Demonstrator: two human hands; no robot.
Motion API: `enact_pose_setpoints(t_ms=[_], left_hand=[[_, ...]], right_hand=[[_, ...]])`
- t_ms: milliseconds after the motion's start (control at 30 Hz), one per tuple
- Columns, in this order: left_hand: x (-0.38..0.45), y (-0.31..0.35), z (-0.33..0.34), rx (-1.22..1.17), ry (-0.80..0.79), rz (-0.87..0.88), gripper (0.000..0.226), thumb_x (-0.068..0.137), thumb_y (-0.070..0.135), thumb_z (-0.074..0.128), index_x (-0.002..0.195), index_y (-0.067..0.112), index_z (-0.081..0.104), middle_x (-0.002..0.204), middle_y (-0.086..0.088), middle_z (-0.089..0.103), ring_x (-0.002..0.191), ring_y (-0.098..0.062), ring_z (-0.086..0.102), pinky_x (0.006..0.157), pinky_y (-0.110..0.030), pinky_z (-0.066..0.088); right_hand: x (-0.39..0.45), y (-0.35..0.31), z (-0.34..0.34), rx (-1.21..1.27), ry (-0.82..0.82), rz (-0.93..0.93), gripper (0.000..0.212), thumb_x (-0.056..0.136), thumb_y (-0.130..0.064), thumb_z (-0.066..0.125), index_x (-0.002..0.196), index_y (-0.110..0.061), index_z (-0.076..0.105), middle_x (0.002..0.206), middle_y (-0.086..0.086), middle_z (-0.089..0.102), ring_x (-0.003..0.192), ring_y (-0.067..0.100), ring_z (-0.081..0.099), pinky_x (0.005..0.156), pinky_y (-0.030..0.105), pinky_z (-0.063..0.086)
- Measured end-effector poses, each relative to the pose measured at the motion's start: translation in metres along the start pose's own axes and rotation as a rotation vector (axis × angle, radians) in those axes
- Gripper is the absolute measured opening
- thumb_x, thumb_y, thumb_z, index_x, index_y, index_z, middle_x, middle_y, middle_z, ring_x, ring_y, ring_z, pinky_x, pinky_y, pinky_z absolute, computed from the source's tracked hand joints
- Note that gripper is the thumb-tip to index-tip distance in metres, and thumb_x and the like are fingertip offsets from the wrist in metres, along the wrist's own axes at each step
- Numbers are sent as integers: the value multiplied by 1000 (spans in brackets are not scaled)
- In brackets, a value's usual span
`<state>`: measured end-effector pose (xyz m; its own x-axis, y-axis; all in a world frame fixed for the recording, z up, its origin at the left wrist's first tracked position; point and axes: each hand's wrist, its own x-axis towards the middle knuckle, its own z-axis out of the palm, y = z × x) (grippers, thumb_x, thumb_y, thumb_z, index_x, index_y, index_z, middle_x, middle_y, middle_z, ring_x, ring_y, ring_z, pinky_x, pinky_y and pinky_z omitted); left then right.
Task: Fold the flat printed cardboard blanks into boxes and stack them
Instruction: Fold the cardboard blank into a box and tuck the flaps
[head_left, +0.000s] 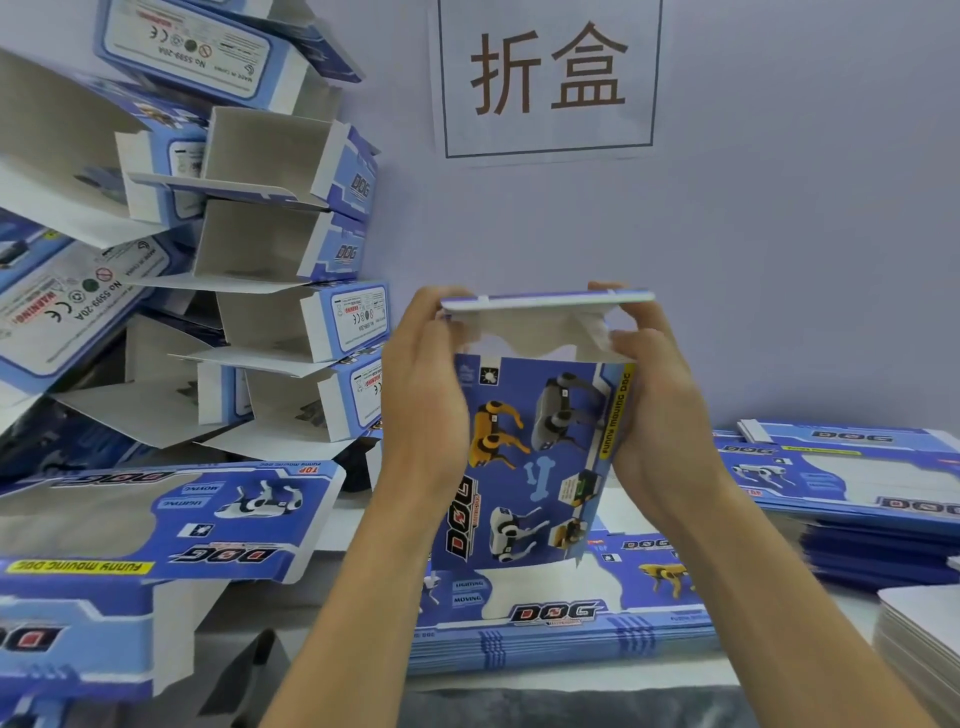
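I hold a blue printed box (535, 457) upright in front of me, its face showing robot dogs and a "DOG" logo. My left hand (423, 384) grips its left side, fingers curled over the top end. My right hand (660, 395) grips the right side, thumb against the white inner flaps. The top lid flap (545, 301) lies nearly flat across the top. A pile of flat blanks (561, 618) lies on the table under the box. Folded boxes (291, 249) with open ends are stacked at the left against the wall.
A second pile of flat blanks (857, 478) lies at the right. White sheets (924, 634) sit at the lower right edge. More opened boxes (156, 519) lie at the lower left. A paper sign (550, 78) hangs on the wall ahead.
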<state>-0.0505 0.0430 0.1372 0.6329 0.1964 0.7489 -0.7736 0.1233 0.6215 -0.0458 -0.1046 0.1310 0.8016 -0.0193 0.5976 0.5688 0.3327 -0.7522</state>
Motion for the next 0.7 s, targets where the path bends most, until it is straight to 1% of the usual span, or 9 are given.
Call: enact_pose_setpoints(t_ms=[67, 100, 133, 200, 300, 400, 500, 567, 700], left_hand=[[-2, 1, 1, -106, -22, -46, 39, 93, 37, 33, 97, 12, 63, 83, -4, 67, 76, -17, 69, 62, -27, 56], [-3, 2, 2, -127, -23, -74, 42, 92, 43, 35, 97, 12, 62, 86, -7, 67, 77, -19, 70, 63, -30, 57], [-5, 2, 4, -121, -20, -96, 40, 90, 48, 38, 94, 14, 60, 91, -11, 66, 82, -22, 71, 66, -33, 57], [-7, 2, 8, 18, -52, -80, 30, 90, 47, 49, 93, 19, 55, 103, -12, 62, 90, -22, 70, 68, -34, 58], [-10, -1, 8, 165, -104, -29, 13, 97, 34, 59, 100, 23, 52, 110, 4, 59, 92, -15, 72, 64, -29, 60], [-9, 1, 5, 119, -125, -31, 19, 91, 42, 57, 104, 28, 52, 115, -2, 61, 92, -17, 73, 61, -25, 59], [-7, 2, 6, 65, -110, -20, 23, 86, 47, 56, 101, 31, 53, 111, -9, 64, 89, -18, 74, 59, -21, 57], [-7, 1, 7, 49, -99, 2, 22, 85, 47, 56, 99, 30, 54, 107, -7, 65, 88, -18, 74, 59, -20, 57], [-6, 0, 6, 15, -95, 9, 21, 85, 45, 56, 98, 28, 54, 95, -3, 65, 83, -16, 74, 58, -19, 56]], right_hand=[[-3, -3, -6, 188, -99, 27, 41, 89, -41, 43, 119, -24, 66, 95, 6, 66, 75, 25, 64, 62, 31, 53], [-5, -4, -7, 213, -111, 36, 46, 90, -47, 43, 118, -19, 65, 96, 8, 67, 77, 24, 65, 63, 32, 54], [-6, -4, -7, 182, -94, 41, 46, 89, -52, 45, 114, -19, 64, 89, 6, 67, 72, 22, 65, 59, 30, 53], [-6, -3, -6, 37, -51, 25, 30, 85, -48, 54, 102, -24, 59, 72, -1, 66, 59, 16, 64, 50, 24, 50], [-4, -1, -5, -40, -49, -1, 19, 83, -31, 62, 99, -23, 55, 75, 0, 70, 64, 19, 70, 50, 26, 53], [-5, -1, -5, -51, -31, -30, 18, 88, -31, 65, 101, -23, 58, 76, -2, 71, 63, 14, 70, 48, 22, 52], [-5, 0, -1, -107, 1, -74, 24, 85, -44, 67, 101, -27, 61, 77, -1, 72, 67, 15, 72, 52, 25, 55], [-6, 1, 2, -148, 37, -104, 30, 82, -53, 69, 98, -29, 62, 79, -1, 71, 70, 15, 72, 55, 27, 56], [-6, 0, 6, -156, 54, -111, 28, 73, -55, 66, 89, -32, 62, 82, 4, 70, 73, 18, 70, 62, 36, 60]])
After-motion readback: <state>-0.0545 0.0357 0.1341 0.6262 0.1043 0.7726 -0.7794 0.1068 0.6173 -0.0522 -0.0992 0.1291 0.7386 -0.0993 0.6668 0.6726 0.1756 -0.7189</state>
